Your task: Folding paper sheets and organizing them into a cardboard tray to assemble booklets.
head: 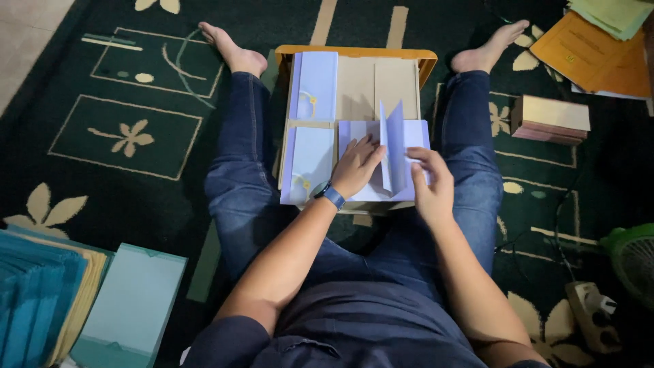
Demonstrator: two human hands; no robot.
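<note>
Seated on a carpet, I fold a pale card on a small board across my lap.

My left hand (355, 167) lies flat and open on the card (388, 160), centre frame; my right hand (430, 178) pinches its raised flap. I judge the flap could crease crooked if the card slides. The board (354, 78) edge lies close right; there is open carpet (136, 204) on the left.

Open tan cardboard box (373, 82) betw. legs, holding pale lilac cards (313, 85).
</note>
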